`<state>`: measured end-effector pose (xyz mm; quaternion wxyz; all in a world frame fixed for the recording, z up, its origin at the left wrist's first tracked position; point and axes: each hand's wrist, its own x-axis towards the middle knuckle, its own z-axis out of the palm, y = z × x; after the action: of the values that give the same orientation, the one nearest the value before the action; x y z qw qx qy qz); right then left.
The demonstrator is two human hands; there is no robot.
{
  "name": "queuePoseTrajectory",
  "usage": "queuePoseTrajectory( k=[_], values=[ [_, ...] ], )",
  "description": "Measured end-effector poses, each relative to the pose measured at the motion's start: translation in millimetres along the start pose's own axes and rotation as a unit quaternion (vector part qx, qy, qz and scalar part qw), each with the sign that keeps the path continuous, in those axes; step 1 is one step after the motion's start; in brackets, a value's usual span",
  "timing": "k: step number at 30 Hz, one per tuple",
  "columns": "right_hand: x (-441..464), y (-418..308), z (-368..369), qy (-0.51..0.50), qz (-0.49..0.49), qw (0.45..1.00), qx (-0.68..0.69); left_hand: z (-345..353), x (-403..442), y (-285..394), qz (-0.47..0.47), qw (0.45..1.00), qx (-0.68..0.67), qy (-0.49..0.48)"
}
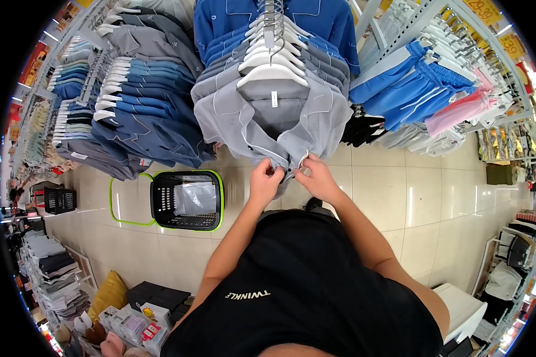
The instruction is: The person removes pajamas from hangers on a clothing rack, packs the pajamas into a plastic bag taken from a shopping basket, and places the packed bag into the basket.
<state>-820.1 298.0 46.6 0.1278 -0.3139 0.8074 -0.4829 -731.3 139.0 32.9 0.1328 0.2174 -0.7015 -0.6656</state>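
Note:
A grey pajama shirt (223,122) with white piping hangs at the front of a rack on a white hanger (273,74). My left hand (267,181) pinches the left side of its front opening, partway down. On the other side of the opening, my right hand (317,178) grips the edge with thumb and fingers. Both hands are close together, with a narrow gap between them. The shirt's collar is spread, and a white label (274,99) shows inside the neck. Behind it hang more grey and blue shirts (333,27).
On the tiled floor at left stands a black shopping basket (187,225) with a lime-green rim, holding a clear plastic package (195,199). Blue shorts (393,89) hang at right, and dark blue shirts (155,137) at left. Boxes (131,324) lie at lower left.

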Motion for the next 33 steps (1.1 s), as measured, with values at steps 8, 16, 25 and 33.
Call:
queuePoseTrajectory(
  k=[8,16,25,33],
  values=[
    [6.1,-5.9,-1.8,-0.027,-0.056,0.995,0.076,-2.0,-1.4,5.2,-0.018,0.987,-0.159,-0.016],
    [4.0,0.5,-1.1,0.019,-0.069,0.997,0.032,-1.5,-4.9,12.0,0.031,0.995,-0.087,-0.039],
    [3.5,11.4,-31.5,0.027,0.199,0.896,0.396,-36.5,19.0,-5.7,-0.07,0.923,-0.378,0.0],
    [9.4,-23.0,-32.6,-0.006,0.198,0.813,0.548,-2.4,0.1,-42.8,-0.19,0.94,-0.147,-0.242]
  ],
)
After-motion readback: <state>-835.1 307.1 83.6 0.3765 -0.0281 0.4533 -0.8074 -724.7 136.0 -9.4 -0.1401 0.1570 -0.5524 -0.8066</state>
